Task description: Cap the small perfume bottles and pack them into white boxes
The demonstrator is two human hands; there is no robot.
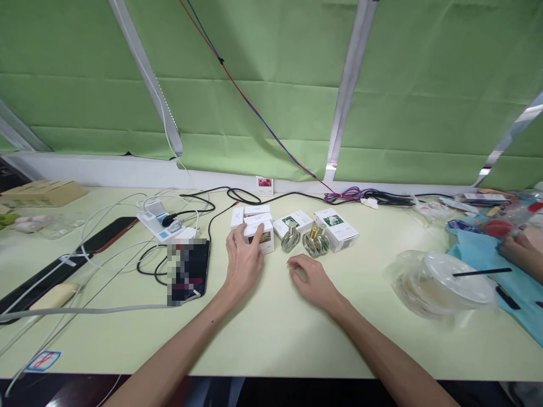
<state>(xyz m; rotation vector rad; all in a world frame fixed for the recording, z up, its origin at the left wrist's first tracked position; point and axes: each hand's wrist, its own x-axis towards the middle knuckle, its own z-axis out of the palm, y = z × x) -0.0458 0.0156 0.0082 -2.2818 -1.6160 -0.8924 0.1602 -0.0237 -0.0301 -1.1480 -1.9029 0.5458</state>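
Note:
My left hand [245, 257] grips a small white box [267, 242] with a dark picture on its front, fingers over its top and side. Close behind it are more white boxes, one upright [237, 217] and one [257, 210] at the back. My right hand [313, 280] rests on the table, loosely curled, with a gap between thumb and fingers and nothing held. Just beyond it stand a clear glass perfume bottle [291, 239] and several gold- and silver-topped bottles [315, 243] crowded together. Two white boxes with white-flower pictures [292, 221] [336, 230] lie behind the bottles.
A phone [199, 268], a power strip [159, 221] and tangled cables lie left. A small card box [265, 185] leans at the back wall. At right are a bagged lidded cup [453, 282], a blue cloth [479, 249] and another person's hand [524, 249].

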